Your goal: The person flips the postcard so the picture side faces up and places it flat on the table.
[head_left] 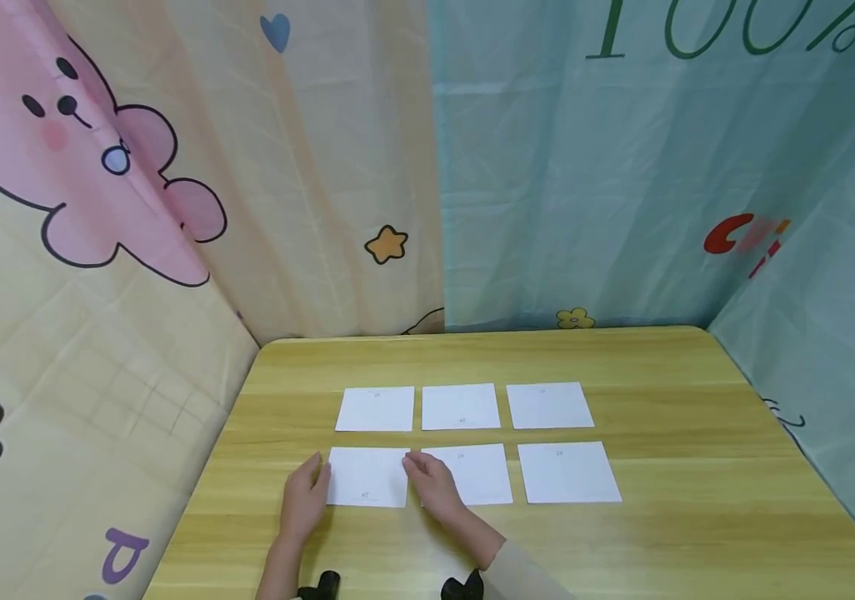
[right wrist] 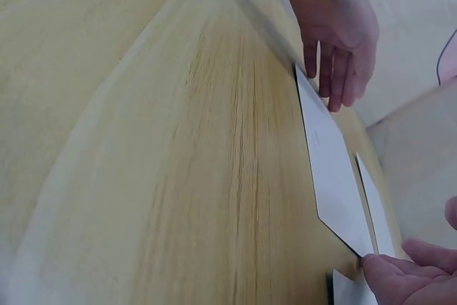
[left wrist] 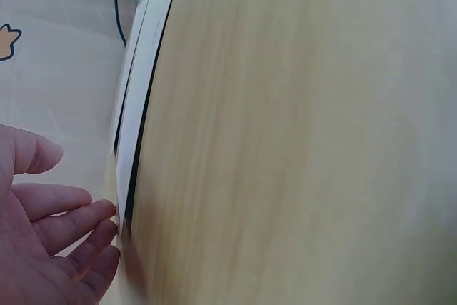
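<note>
White card (head_left: 366,477), the front-left one of six, lies on the wood-grained surface (head_left: 727,500) in the head view, and we see the left hand (head_left: 305,498) at its left edge and the right hand (head_left: 435,487) near its far right corner. We judge it light, thin and fairly stiff, easily creased, and apt to slide; the opposite side edges look the best places to take hold, with light pressure only. Five other cards (head_left: 558,472) complete two rows of three, near enough that a careless push could disturb a neighbour. Beyond, we see a cream curtain (head_left: 322,167) and a teal curtain (head_left: 570,183) closing off the room, the cream one printed with a star (head_left: 386,245) and a heart (head_left: 275,32). From the left wrist, that hand's grip is loose, fingers (left wrist: 71,230) parted with tips at the card's end, thumb raised apart, nothing clasped. From the right wrist, the other grip looks relaxed too, a fingertip touching the card's corner without any pinch that we can make out; the card appears to lie flat, and the wood beside it carries a pale sheen.
</note>
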A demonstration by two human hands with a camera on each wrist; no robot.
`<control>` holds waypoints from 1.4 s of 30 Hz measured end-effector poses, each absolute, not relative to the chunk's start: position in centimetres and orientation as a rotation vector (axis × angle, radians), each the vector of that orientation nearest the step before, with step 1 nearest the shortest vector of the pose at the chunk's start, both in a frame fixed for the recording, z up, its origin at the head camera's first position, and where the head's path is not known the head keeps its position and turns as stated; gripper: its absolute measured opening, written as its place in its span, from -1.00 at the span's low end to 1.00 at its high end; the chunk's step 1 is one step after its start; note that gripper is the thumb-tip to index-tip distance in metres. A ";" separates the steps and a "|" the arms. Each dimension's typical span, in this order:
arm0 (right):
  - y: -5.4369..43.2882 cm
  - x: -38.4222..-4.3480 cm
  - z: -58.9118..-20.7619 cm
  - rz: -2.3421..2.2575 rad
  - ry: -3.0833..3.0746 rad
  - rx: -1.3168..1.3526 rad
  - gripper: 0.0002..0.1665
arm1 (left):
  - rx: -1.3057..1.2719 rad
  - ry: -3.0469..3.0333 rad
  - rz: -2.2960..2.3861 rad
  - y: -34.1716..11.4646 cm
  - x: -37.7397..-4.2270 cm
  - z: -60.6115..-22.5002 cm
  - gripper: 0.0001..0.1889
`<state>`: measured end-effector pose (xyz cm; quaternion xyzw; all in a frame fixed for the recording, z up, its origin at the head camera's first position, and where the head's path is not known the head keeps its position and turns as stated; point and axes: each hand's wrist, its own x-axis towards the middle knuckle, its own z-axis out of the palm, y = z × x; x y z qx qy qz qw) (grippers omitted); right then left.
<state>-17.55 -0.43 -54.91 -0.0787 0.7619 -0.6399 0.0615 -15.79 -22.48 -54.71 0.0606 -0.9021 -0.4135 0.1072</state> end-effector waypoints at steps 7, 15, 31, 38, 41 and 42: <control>-0.8 -17.5 -55.0 -1.950 2.309 -0.163 -0.57 | 0.192 -2.650 -1.299 -22.1 -15.9 -54.7 -0.59; -1.0 -17.4 -54.9 -1.973 2.291 -0.112 -0.58 | 0.242 -2.633 -1.372 -21.6 -16.1 -54.9 -0.59; -1.2 -17.5 -54.3 -2.041 2.199 0.055 -0.56 | 0.318 -2.600 -1.368 -21.0 -16.2 -54.8 -0.63; -1.2 -17.6 -54.4 -2.035 2.195 0.080 -0.57 | 0.340 -2.576 -1.399 -21.2 -16.5 -54.6 -0.65; -1.2 -17.6 -54.4 -2.031 2.185 0.089 -0.58 | 0.364 -2.577 -1.415 -21.4 -16.8 -54.6 -0.66; -1.1 -17.6 -54.3 -2.029 2.185 0.091 -0.58 | 0.368 -2.580 -1.411 -21.5 -16.9 -54.6 -0.65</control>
